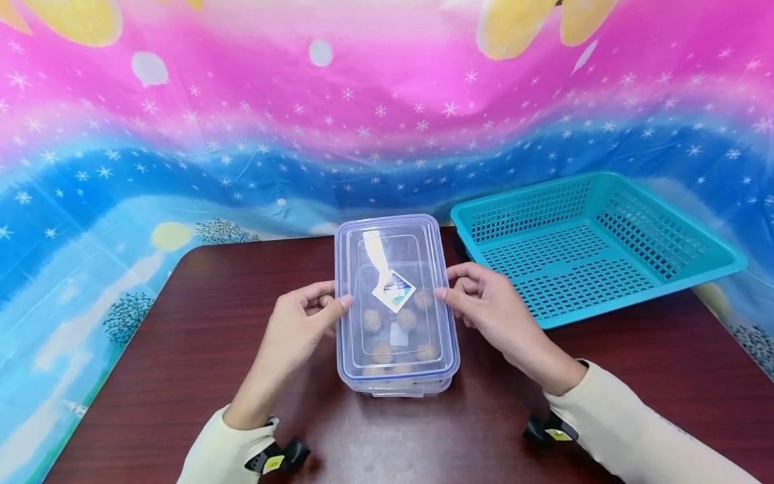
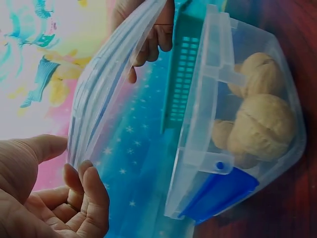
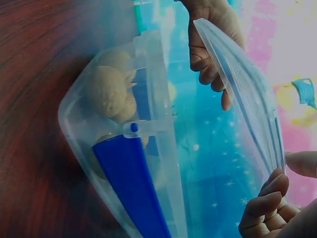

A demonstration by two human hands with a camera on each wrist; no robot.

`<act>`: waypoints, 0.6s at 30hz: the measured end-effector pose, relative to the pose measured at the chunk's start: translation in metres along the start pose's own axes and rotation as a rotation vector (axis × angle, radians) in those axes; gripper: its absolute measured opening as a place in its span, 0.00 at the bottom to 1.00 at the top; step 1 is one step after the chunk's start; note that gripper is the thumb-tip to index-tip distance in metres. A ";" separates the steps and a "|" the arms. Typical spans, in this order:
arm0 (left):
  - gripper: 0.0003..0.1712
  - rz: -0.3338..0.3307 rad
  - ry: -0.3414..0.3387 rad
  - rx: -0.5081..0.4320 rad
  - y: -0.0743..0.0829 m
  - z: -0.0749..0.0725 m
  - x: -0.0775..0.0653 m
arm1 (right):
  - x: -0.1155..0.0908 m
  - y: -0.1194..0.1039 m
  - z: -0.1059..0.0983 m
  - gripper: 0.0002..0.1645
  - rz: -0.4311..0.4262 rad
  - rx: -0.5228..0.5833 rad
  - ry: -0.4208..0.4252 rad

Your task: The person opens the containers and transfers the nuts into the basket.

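Observation:
A clear plastic lid with a sticker is pinched at its left edge by my left hand and at its right edge by my right hand. Thumbs lie on top, with curled fingers beneath. Under the lid stands a clear food container holding several walnuts. Both wrist views show a gap between the lid and the container rim. Blue side latches hang down along the container's walls.
A teal slotted plastic basket sits at the right, behind my right hand. The dark wood table carries everything. A colourful patterned cloth hangs along the far edge and sides of the table.

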State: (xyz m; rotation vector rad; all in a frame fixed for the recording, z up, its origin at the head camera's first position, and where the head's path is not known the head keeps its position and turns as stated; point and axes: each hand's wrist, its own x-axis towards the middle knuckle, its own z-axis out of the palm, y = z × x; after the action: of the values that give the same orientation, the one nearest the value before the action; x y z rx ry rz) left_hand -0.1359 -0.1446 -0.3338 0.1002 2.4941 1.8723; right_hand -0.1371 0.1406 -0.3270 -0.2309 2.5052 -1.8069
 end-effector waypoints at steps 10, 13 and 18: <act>0.19 0.166 0.101 0.056 0.006 -0.004 -0.006 | -0.003 -0.008 -0.003 0.12 -0.098 -0.035 0.063; 0.17 0.199 0.115 0.048 0.008 -0.004 -0.008 | -0.005 -0.009 -0.004 0.11 -0.151 -0.043 0.081; 0.14 0.212 0.140 0.039 0.010 -0.004 -0.010 | -0.008 -0.008 -0.006 0.09 -0.192 -0.044 0.091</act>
State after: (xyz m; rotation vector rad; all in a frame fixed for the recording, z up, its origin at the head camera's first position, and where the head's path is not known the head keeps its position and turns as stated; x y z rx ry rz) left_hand -0.1256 -0.1460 -0.3230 0.2519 2.7107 1.9700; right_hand -0.1293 0.1453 -0.3178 -0.4134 2.6705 -1.8704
